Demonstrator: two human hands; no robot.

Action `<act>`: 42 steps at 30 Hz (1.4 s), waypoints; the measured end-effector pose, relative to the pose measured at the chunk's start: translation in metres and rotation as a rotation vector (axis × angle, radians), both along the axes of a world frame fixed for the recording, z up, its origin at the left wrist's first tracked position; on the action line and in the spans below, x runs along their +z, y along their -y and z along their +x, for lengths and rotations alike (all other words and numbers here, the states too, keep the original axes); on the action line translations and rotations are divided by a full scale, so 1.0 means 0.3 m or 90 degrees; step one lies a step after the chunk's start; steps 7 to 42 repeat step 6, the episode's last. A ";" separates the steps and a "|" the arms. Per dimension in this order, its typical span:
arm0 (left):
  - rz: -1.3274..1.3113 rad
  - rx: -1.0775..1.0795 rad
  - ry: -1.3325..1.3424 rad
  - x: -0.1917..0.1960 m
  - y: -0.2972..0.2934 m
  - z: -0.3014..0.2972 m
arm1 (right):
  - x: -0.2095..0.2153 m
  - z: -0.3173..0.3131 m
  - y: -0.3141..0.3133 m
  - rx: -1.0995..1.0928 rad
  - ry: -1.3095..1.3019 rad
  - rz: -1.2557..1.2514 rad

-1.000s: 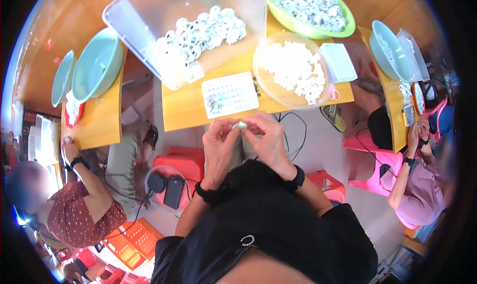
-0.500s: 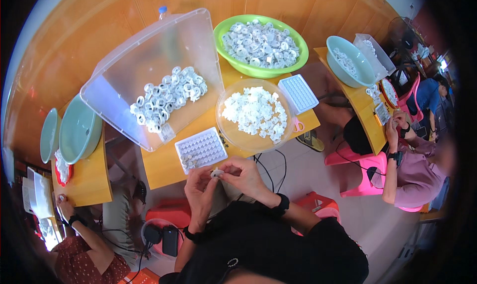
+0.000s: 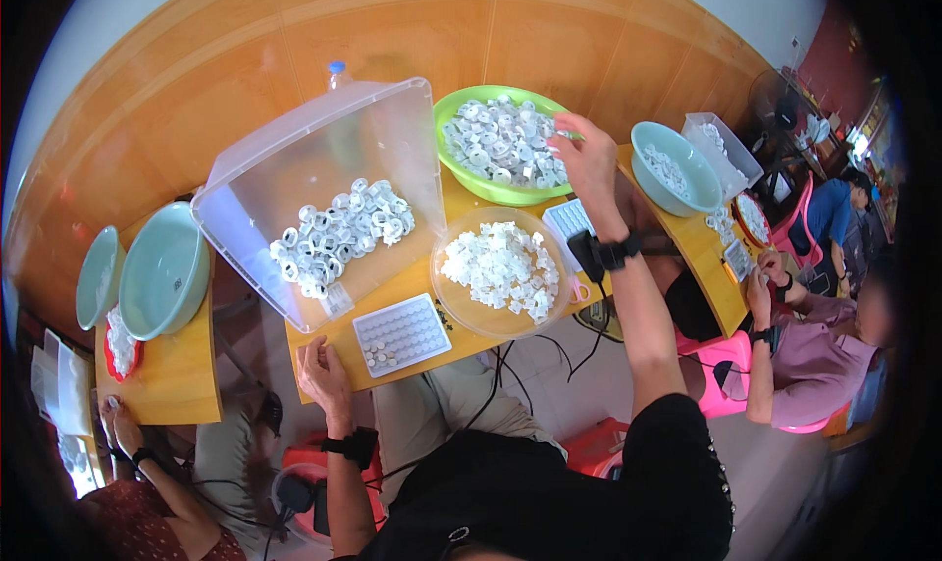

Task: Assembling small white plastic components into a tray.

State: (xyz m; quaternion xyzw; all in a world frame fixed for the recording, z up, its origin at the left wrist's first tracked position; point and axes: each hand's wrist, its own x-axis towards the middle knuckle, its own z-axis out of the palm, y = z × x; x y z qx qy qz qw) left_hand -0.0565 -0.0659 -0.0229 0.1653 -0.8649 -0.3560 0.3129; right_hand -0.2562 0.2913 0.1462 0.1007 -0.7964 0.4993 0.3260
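My right hand (image 3: 583, 159) is stretched out over the right rim of a lime-green basin (image 3: 454, 174), fingers bent but apart. The basin is heaped with small round white-and-grey plastic parts (image 3: 505, 134). I make out nothing held in that hand. Resting at the table's front edge, my left hand (image 3: 325, 373) has loosely curled, parted fingers and shows nothing in them. Beside it lies a white tray (image 3: 417, 330) of small pockets, with several small pale discs (image 3: 381, 355) in its near left corner. A round clear tray (image 3: 444, 291) with a pile of small white pieces (image 3: 498, 267) sits to its right.
A clear bin (image 3: 294, 134) on its side holds round parts (image 3: 339, 232). Pink scissors (image 3: 580, 290) and a second pocketed tray (image 3: 566, 218) lie at right. Cables (image 3: 579, 365) hang below my right arm. Co-workers sit at tables (image 3: 162, 374) on both sides.
My hands have parted from the small round piece they held together. The right has reached up to the green basin; the left has dropped to the table edge. The view has tilted upward.
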 end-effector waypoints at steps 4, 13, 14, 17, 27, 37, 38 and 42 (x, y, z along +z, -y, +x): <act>0.002 0.015 -0.008 -0.002 -0.005 0.000 | -0.101 0.229 -0.026 -0.027 0.005 -0.006; 0.000 0.003 0.018 -0.006 -0.008 -0.004 | -0.137 0.296 -0.034 -0.048 0.023 -0.010; 0.000 0.003 0.018 -0.006 -0.008 -0.004 | -0.137 0.296 -0.034 -0.048 0.023 -0.010; 0.000 0.003 0.018 -0.006 -0.008 -0.004 | -0.137 0.296 -0.034 -0.048 0.023 -0.010; 0.000 0.003 0.018 -0.006 -0.008 -0.004 | -0.137 0.296 -0.034 -0.048 0.023 -0.010; 0.000 0.003 0.018 -0.006 -0.008 -0.004 | -0.137 0.296 -0.034 -0.048 0.023 -0.010; 0.000 0.003 0.018 -0.006 -0.008 -0.004 | -0.137 0.296 -0.034 -0.048 0.023 -0.010; 0.000 0.003 0.018 -0.006 -0.008 -0.004 | -0.137 0.296 -0.034 -0.048 0.023 -0.010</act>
